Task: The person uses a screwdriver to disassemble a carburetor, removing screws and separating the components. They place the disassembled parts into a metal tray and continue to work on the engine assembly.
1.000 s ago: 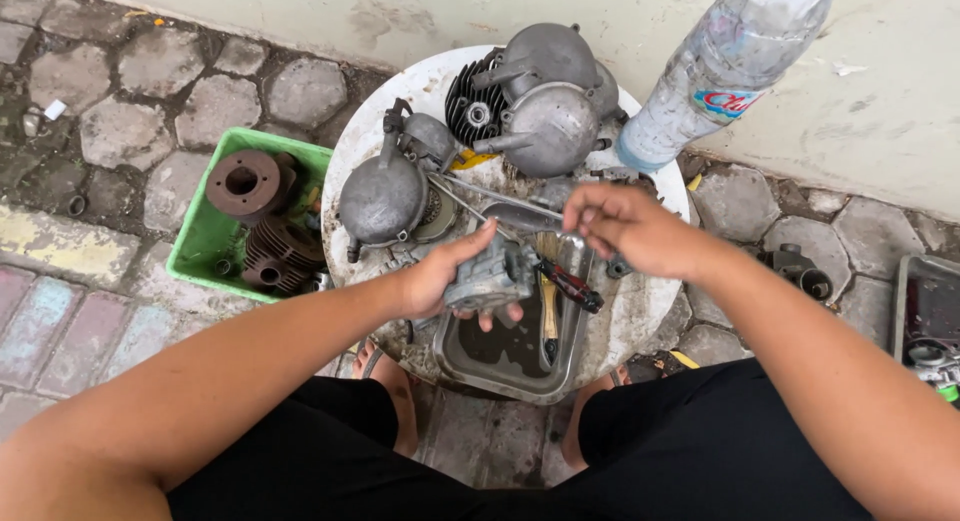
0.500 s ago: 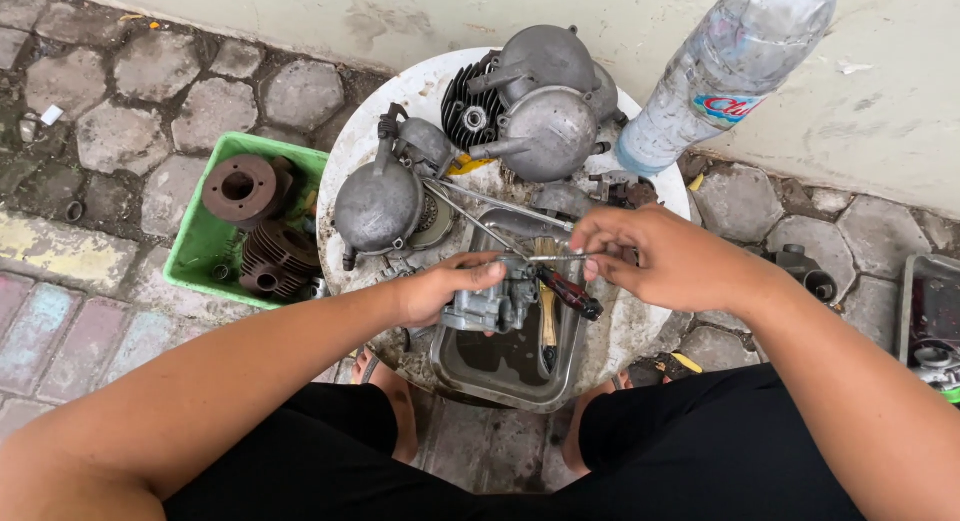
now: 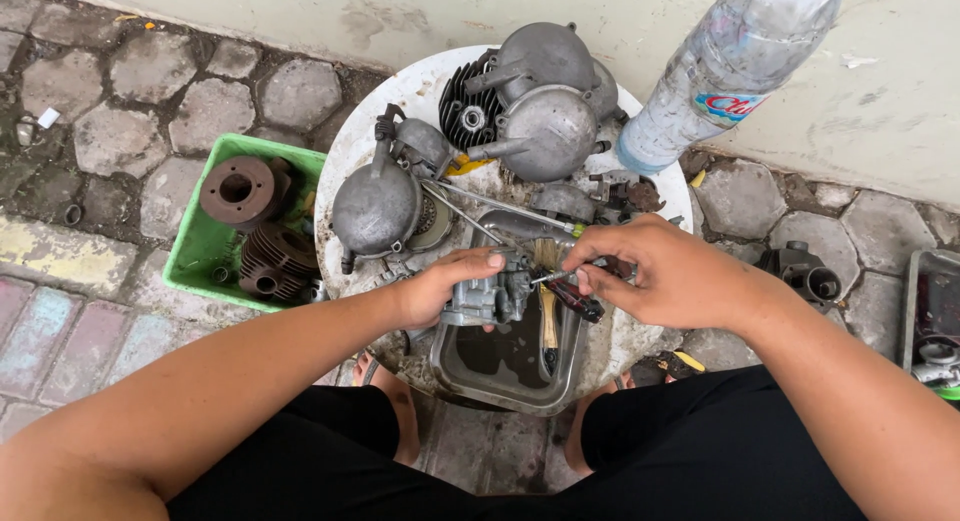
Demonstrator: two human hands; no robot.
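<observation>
Head view, looking straight down. The left hand is wrapped around a small grey metal carburetor, fingers closed on its body and thumb pressed along the top, holding it just above the near end of a dented metal tray that has dark liquid pooled in it. The right hand comes in from the other side, fingertips pinched shut on a thin metal tool whose tip meets the carburetor's right face.

So the part lies to the left of the right fingers, touching the tool tip. The tool's long axis runs roughly left to right, almost level, pointing into the carburetor. The left hand is the nearer one, since it carries the part outright.

The carburetor looks grimy and dull, cast metal, lumpy with small fittings; finer detail is too small to tell. Under the right fingers a red-and-black handled tool lies over the tray, and a wooden-handled brush rests in the tray.

Behind, on the round white table, sit two grey engine casings, with a clear plastic bottle to the right. On the paving to the left, a green basket holds rusty finned cylinders.
</observation>
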